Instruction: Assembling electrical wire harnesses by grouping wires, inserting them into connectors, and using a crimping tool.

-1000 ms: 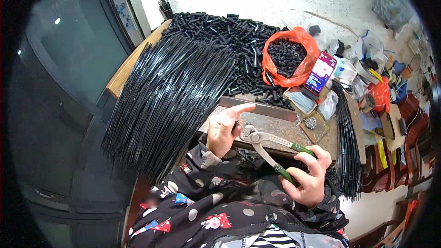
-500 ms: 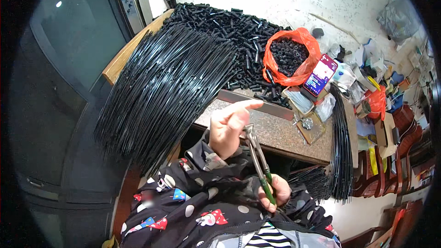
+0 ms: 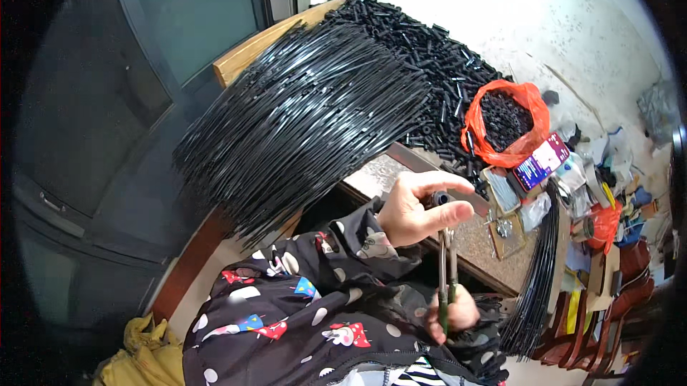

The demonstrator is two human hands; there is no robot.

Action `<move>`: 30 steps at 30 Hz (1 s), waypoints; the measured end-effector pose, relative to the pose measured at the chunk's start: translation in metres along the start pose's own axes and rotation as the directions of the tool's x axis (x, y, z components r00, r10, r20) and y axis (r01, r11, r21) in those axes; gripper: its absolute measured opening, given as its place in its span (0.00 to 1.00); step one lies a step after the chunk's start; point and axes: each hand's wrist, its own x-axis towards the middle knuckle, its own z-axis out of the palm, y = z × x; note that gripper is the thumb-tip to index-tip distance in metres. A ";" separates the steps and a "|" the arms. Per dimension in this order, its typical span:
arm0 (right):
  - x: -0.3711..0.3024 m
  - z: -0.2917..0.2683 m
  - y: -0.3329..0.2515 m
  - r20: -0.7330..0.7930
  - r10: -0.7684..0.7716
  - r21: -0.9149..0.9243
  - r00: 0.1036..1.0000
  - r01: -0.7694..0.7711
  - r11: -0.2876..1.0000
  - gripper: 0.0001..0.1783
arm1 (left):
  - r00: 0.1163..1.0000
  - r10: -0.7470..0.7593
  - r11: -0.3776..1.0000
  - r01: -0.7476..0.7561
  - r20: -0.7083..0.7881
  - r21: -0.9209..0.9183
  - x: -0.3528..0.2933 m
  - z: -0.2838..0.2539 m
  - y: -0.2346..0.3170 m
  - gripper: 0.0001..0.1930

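Observation:
My left hand (image 3: 415, 211) is above the table's near edge, with thumb and forefinger stretched apart. A short black tube piece (image 3: 439, 199) shows between them, seemingly held by the curled fingers. Below it, my right hand (image 3: 456, 313) is closed round the green handles of a pair of long metal pliers (image 3: 443, 264). The jaws point up toward the left hand, and their tips are partly hidden behind its thumb. Left of my hands, a broad bundle of thin black rods (image 3: 308, 114) lies across the table and hangs over its edge.
A heap of short black tubes (image 3: 436, 64) covers the table's back. Right of it stand a red plastic bag (image 3: 494, 153) of small black parts, a lit phone (image 3: 542, 162) and a small square board (image 3: 508, 239). More black rods (image 3: 533, 293) hang at the right edge; clutter lies beyond.
The view has swung, so the table things appear further right. My left thumb and forefinger have spread apart, with the black tube now visible. The pliers stand more upright, jaws nearer the left hand.

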 end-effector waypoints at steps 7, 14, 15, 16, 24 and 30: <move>0.019 0.012 -0.026 0.077 -0.887 -0.985 0.454 -0.104 -0.139 0.29 | 0.995 -0.049 0.977 0.028 0.093 0.210 -0.002 -0.016 0.011 0.28; -0.006 0.026 -0.017 -0.156 0.011 -0.097 0.988 -0.026 0.995 0.13 | 0.985 -0.057 0.996 0.044 0.165 0.082 -0.002 -0.017 0.003 0.35; -0.004 0.012 -0.004 0.002 0.066 0.173 0.998 -0.065 0.983 0.14 | 0.979 -0.063 0.995 0.046 0.191 0.092 -0.002 -0.014 0.003 0.35; 0.002 0.004 0.001 0.048 0.111 0.093 0.993 -0.115 0.989 0.15 | 0.970 -0.141 0.980 0.108 0.197 0.167 -0.004 -0.013 0.007 0.35; 0.017 0.012 -0.023 0.098 -0.903 -0.984 0.418 -0.095 -0.151 0.30 | 0.969 -0.131 0.989 0.112 0.212 0.099 0.000 -0.018 0.011 0.35; 0.009 0.038 -0.009 -0.241 -0.297 -0.719 0.924 0.036 0.694 0.19 | 0.977 -0.114 0.993 0.110 0.178 0.031 0.000 -0.011 0.016 0.30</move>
